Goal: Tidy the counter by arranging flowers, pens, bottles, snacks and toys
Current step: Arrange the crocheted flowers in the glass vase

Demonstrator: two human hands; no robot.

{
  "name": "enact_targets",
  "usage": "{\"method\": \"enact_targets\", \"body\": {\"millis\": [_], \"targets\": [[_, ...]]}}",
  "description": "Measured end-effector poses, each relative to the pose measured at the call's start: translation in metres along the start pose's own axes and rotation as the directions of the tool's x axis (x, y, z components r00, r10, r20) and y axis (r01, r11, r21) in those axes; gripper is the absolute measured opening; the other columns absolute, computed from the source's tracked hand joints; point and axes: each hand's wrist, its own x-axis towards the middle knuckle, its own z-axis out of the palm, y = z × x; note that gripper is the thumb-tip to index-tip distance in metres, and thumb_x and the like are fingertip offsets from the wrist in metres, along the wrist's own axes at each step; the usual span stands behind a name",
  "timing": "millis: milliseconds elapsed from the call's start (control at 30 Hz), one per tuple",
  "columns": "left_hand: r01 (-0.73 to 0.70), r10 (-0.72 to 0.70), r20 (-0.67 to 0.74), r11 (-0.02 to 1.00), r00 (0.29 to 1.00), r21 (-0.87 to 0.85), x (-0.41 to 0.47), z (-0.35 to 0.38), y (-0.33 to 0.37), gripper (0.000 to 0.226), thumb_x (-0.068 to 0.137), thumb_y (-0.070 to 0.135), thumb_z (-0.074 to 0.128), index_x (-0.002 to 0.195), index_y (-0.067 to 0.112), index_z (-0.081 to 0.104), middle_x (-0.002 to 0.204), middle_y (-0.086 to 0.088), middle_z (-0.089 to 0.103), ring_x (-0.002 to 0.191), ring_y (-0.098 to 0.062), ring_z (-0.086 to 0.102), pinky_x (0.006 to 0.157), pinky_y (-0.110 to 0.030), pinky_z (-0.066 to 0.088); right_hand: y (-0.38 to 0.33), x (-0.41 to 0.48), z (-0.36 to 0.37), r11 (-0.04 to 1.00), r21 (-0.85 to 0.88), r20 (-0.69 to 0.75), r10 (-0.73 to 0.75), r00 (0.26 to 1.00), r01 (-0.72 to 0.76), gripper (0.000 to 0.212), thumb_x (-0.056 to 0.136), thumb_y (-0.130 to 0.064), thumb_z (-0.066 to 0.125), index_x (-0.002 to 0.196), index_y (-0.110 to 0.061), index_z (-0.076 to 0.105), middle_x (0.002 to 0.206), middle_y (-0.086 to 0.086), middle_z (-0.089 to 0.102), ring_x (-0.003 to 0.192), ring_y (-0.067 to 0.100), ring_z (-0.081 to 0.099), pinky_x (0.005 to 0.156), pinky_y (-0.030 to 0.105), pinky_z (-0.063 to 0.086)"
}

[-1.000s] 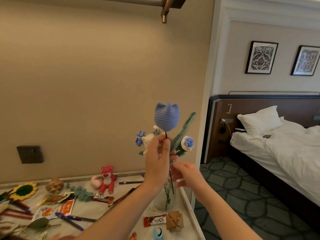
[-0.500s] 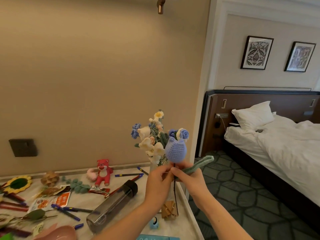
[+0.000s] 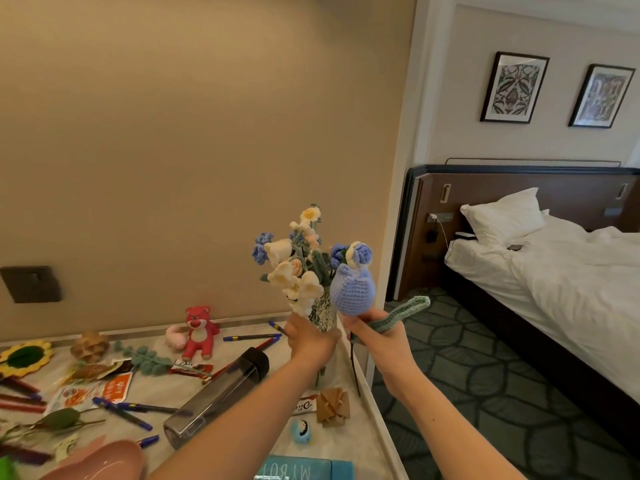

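Since the earlier frames the blue tulip [image 3: 352,292] had come down from above the bouquet to beside the vase [image 3: 325,315], its leaf now bent out to the right.

Near: a pink dish [image 3: 104,460] and a teal box [image 3: 304,472] sat at the front edge of the surface [image 3: 360,441]. A clear bottle [image 3: 218,400] lay on its side, not stood up. Blue pens [image 3: 123,412] and snack packets [image 3: 93,391] lay scattered on the left; a wooden puzzle [image 3: 333,406] and a small blue toy [image 3: 302,432] lay near the right edge.

Middle: the left hand [image 3: 311,339] gripped the vase around its neck, fingers curled. The right hand [image 3: 379,336] pinched the tulip just under the head; its dark stem hung down outside the vase, so this flower did not appear to be in yet. Several knitted flowers [image 3: 298,268] already stood in the vase.

Far: a red bear [image 3: 199,329], more pens [image 3: 251,337], a sunflower [image 3: 24,356] and a green sprig [image 3: 145,358] lay loose by the wall.

Judgement: flowers partly done; pens, bottle, snacks and toys untouched.
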Motion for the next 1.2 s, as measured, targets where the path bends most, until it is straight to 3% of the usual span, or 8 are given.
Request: {"method": "enact_targets", "body": {"millis": [133, 333, 533, 667, 767, 933, 1033, 1200], "targets": [[0.073, -0.072, -0.049, 0.997, 0.996, 0.030, 0.012, 0.013, 0.004, 0.115, 0.073, 0.048, 0.078, 0.151, 0.012, 0.001, 0.154, -0.012, 0.006, 0.143, -0.032, 0.009, 0.112, -0.045, 0.025, 0.002, 0.000, -0.004, 1.000, 0.000, 0.021, 0.027, 0.999, -0.027, 0.007, 0.087, 0.003, 0.065, 0.083, 0.008, 0.067, 0.071, 0.010, 0.064, 0.071, 0.018, 0.060, 0.074, 0.035, 0.052], [0.115, -0.120, -0.156, 0.993, 0.980, -0.036, 0.026, 0.024, 0.006, 0.123, 0.063, 0.052, 0.083, 0.149, 0.012, 0.004, 0.152, -0.013, 0.009, 0.142, -0.033, 0.011, 0.112, -0.047, 0.027, 0.002, 0.006, -0.012, 0.999, 0.011, 0.019, 0.038, 0.999, -0.038, 0.010, 0.087, 0.000, 0.066, 0.084, 0.009, 0.067, 0.073, 0.015, 0.063, 0.072, 0.026, 0.057, 0.074, 0.039, 0.052], [0.073, -0.075, -0.213, 0.997, 0.974, -0.017, 0.040, 0.025, 0.003, 0.123, 0.063, 0.060, 0.079, 0.150, 0.015, 0.005, 0.151, -0.009, 0.008, 0.139, -0.034, 0.015, 0.108, -0.047, 0.032, 0.007, 0.013, -0.020, 1.000, 0.017, 0.028, 0.001, 1.000, -0.002, 0.011, 0.089, 0.002, 0.063, 0.088, 0.012, 0.068, 0.074, 0.010, 0.065, 0.072, 0.017, 0.061, 0.069, 0.026, 0.053], [-0.074, 0.022, -0.261, 0.979, 0.965, -0.189, 0.049, 0.022, -0.011, 0.118, 0.059, 0.050, 0.087, 0.147, 0.018, 0.016, 0.150, -0.008, 0.022, 0.139, -0.030, 0.023, 0.109, -0.038, 0.029, 0.006, 0.020, -0.025, 0.997, 0.074, -0.027, 0.017, 1.000, -0.015, 0.009, 0.088, 0.003, 0.063, 0.090, 0.003, 0.072, 0.069, -0.003, 0.070, 0.068, 0.006, 0.065, 0.065, 0.017, 0.053], [-0.200, 0.139, -0.219, 0.938, 0.966, -0.285, 0.057, 0.010, -0.021, 0.111, 0.059, 0.045, 0.088, 0.148, 0.022, 0.025, 0.150, -0.001, 0.031, 0.139, -0.021, 0.029, 0.109, -0.028, 0.023, 0.004, 0.026, -0.025, 0.996, 0.084, -0.065, 0.023, 0.998, -0.017, 0.013, 0.087, 0.001, 0.066, 0.097, -0.002, 0.073, 0.075, -0.007, 0.074, 0.072, 0.002, 0.067, 0.064, 0.014, 0.051], [-0.152, 0.099, -0.142, 0.890, 0.985, -0.429, 0.066, -0.012, -0.026, 0.091, 0.061, 0.027, 0.090, 0.137, 0.020, 0.041, 0.144, 0.001, 0.048, 0.135, -0.018, 0.042, 0.109, -0.035, 0.034, -0.004, 0.035, -0.017, 0.998, 0.068, -0.112, 0.020, 0.993, -0.013, 0.011, 0.085, -0.002, 0.069, 0.092, -0.009, 0.075, 0.070, -0.004, 0.071, 0.061, 0.002, 0.061, 0.054, 0.017, 0.048], [-0.160, 0.127, -0.117, 0.923, 0.985, -0.349, 0.070, -0.028, -0.030, 0.085, 0.065, 0.033, 0.087, 0.137, 0.019, 0.045, 0.145, -0.004, 0.043, 0.132, -0.022, 0.042, 0.102, -0.031, 0.036, -0.012, 0.045, -0.011, 0.998, 0.065, -0.141, 0.006, 0.990, 0.003, 0.010, 0.084, -0.004, 0.071, 0.089, -0.011, 0.075, 0.072, 0.000, 0.070, 0.059, 0.006, 0.060, 0.053, 0.020, 0.050], [-0.213, 0.215, -0.017, 0.951, 0.976, -0.226, 0.077, -0.049, -0.034, 0.076, 0.076, 0.033, 0.080, 0.141, 0.016, 0.044, 0.143, -0.007, 0.036, 0.130, -0.024, 0.041, 0.110, -0.045, 0.036, -0.034, 0.066, 0.004, 0.993, 0.091, -0.157, -0.056, 0.986, 0.071, 0.011, 0.083, -0.005, 0.073, 0.082, -0.016, 0.075, 0.063, -0.002, 0.068, 0.054, 0.010, 0.061, 0.049, 0.022, 0.052]]}}
